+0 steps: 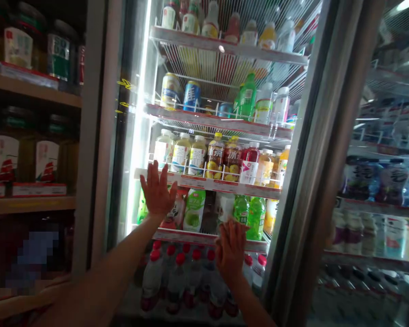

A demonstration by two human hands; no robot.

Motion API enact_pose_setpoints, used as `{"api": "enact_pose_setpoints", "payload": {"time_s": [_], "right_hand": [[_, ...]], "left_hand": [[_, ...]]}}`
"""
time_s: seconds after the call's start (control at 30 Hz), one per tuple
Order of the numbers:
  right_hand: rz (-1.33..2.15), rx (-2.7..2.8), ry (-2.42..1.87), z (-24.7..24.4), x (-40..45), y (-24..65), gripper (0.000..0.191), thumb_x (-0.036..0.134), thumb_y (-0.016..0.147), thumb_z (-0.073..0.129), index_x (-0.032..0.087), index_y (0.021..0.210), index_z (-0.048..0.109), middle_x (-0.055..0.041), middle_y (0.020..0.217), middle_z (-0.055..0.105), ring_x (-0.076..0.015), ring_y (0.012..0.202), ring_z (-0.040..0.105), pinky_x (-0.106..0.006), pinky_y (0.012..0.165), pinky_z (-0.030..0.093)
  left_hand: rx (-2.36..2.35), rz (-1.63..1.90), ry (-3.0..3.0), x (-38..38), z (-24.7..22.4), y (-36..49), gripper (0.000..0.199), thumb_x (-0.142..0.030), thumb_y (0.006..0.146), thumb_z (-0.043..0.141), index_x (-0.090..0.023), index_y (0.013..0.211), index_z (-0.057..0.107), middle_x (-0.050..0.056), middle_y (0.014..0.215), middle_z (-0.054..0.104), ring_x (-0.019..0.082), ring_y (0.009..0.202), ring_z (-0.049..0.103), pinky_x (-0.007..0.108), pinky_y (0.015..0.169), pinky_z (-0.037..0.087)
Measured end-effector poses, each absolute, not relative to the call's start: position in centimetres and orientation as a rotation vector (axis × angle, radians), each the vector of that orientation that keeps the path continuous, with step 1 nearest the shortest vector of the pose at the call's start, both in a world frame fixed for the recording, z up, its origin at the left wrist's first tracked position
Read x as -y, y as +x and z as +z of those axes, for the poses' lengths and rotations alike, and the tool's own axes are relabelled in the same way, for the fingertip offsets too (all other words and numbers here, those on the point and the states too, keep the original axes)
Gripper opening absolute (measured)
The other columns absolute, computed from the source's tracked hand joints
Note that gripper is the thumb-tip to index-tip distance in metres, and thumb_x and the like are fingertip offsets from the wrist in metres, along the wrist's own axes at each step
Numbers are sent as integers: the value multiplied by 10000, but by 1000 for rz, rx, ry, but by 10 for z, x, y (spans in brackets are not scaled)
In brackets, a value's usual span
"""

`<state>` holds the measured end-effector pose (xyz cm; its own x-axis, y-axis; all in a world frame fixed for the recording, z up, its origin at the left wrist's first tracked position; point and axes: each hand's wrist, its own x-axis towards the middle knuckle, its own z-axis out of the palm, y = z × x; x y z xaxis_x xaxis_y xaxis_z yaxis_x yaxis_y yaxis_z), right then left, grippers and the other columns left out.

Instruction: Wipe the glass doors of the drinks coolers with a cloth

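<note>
Both hands reach toward a lit drinks cooler with wire shelves. My left hand [157,190] is open with its fingers spread, in front of the label rail [207,183] below a row of tea bottles. My right hand [231,247] is lower, fingers apart, before the lower shelf edge [191,236], beneath green bottles [256,218]. Neither hand holds anything. A green and white carton [193,211] stands between them. Whether either hand touches a glass surface cannot be made out.
Water bottles with red caps [180,277] stand at the cooler's bottom. Dark shelves with large jars [47,159] are at the left. A metal door frame [330,150] runs down the right side, beside another section of bottles [395,177].
</note>
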<state>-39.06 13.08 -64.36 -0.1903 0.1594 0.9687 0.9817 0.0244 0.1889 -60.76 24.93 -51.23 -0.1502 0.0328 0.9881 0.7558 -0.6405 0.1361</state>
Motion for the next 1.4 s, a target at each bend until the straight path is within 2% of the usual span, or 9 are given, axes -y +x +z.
{"api": "enact_pose_setpoints", "payload": {"time_s": [0.17, 0.33, 0.43, 0.5, 0.63, 0.83, 1.07, 1.27, 1.4], "right_hand": [[-1332, 1398, -1251, -626, -117, -347, 549, 224, 823, 472, 232, 1361, 365, -101, 1481, 254, -315, 1344, 250, -554, 1045, 253], [-1255, 1073, -1227, -593, -109, -328, 566, 233, 828, 436, 167, 1380, 331, -157, 1489, 189, -342, 1339, 239, -583, 1017, 276], [-1229, 1330, -1182, -609, -125, -377, 567, 176, 814, 440, 179, 1373, 341, -128, 1495, 201, -316, 1358, 210, -552, 1040, 277], [-1260, 1568, -1151, -629, -134, -405, 545, 136, 806, 431, 197, 1346, 390, -88, 1468, 293, -275, 1363, 219, -501, 1068, 268], [-1292, 1616, -1211, -648, -126, -391, 477, 156, 814, 449, 219, 1286, 472, -70, 1439, 356, -259, 1354, 249, -494, 1088, 220], [-1235, 1081, -1350, -633, -96, -321, 534, 220, 825, 442, 142, 1349, 379, -167, 1485, 196, -337, 1340, 239, -570, 1018, 276], [-1213, 1422, -1263, -651, -123, -383, 597, 173, 834, 439, 207, 1407, 274, -110, 1495, 207, -305, 1365, 190, -551, 1051, 265], [-1286, 1188, -1253, -609, -113, -335, 603, 186, 825, 441, 217, 1405, 283, -111, 1501, 190, -321, 1354, 219, -573, 1033, 273], [-1285, 1217, -1199, -591, -123, -360, 594, 168, 830, 410, 199, 1408, 275, -100, 1505, 185, -305, 1372, 175, -554, 1057, 256]], "left_hand": [[837, -1800, -1596, -251, -525, -611, 571, -387, 882, 370, -187, 1405, 255, 127, 1480, 224, 252, 1380, 154, 482, 1106, 121], [854, -1782, -1613, -253, -536, -611, 570, -382, 882, 362, -194, 1408, 248, 115, 1483, 216, 253, 1380, 149, 485, 1106, 133], [854, -1789, -1617, -253, -536, -612, 568, -381, 882, 364, -197, 1407, 251, 112, 1483, 218, 252, 1380, 149, 489, 1107, 131], [852, -1783, -1627, -253, -535, -613, 569, -382, 883, 370, -200, 1408, 249, 112, 1484, 215, 252, 1381, 148, 490, 1107, 126], [858, -1773, -1665, -252, -535, -614, 555, -396, 890, 348, -194, 1400, 270, 115, 1485, 210, 250, 1383, 137, 481, 1111, 112], [894, -1776, -1708, -248, -535, -613, 565, -435, 889, 313, -162, 1384, 306, 129, 1482, 218, 246, 1387, 117, 469, 1114, 90], [905, -1786, -1742, -247, -533, -613, 583, -452, 889, 301, -151, 1388, 295, 132, 1487, 203, 248, 1389, 103, 472, 1115, 75], [883, -1770, -1710, -249, -534, -613, 581, -444, 891, 302, -110, 1366, 331, 162, 1471, 234, 245, 1389, 100, 461, 1114, 79], [876, -1775, -1705, -250, -534, -613, 579, -446, 892, 303, -119, 1370, 324, 157, 1472, 232, 248, 1387, 113, 462, 1114, 75]]}}
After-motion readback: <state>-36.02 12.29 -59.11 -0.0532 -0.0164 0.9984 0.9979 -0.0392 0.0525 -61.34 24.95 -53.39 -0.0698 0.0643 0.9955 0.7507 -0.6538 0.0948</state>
